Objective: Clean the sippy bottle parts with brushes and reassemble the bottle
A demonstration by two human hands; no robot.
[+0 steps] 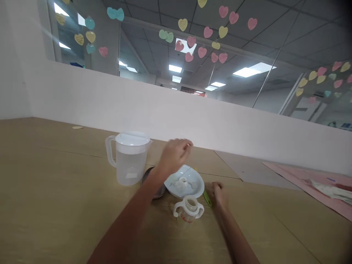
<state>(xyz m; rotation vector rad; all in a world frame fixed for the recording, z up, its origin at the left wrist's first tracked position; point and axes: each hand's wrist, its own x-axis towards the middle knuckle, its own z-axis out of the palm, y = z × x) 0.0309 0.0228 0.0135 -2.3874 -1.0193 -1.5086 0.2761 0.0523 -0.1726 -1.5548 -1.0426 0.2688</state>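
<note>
Above the far edge of a white bowl [198, 189], my left hand [176, 154] is raised with its fingers curled together; whatever it may hold is too small to make out. My right hand [220, 196] is low over the table, right of the bowl and a green handle [207, 198], its fingers smeared by motion. Small whitish translucent parts [182, 183] lie in the bowl. An uncapped clear bottle [190, 209] with two white handles stands upright in front of it. Partly behind my left forearm is a dark round dish [159, 192].
A lidded translucent pitcher [131, 161] of clear liquid stands left of the bowl, handle to the left. A small pale flat piece [77, 127] lies far left on the wooden table [68, 190]. Pink sheeting [302, 178] with white material lies at right. A white wall [165, 110] rises behind.
</note>
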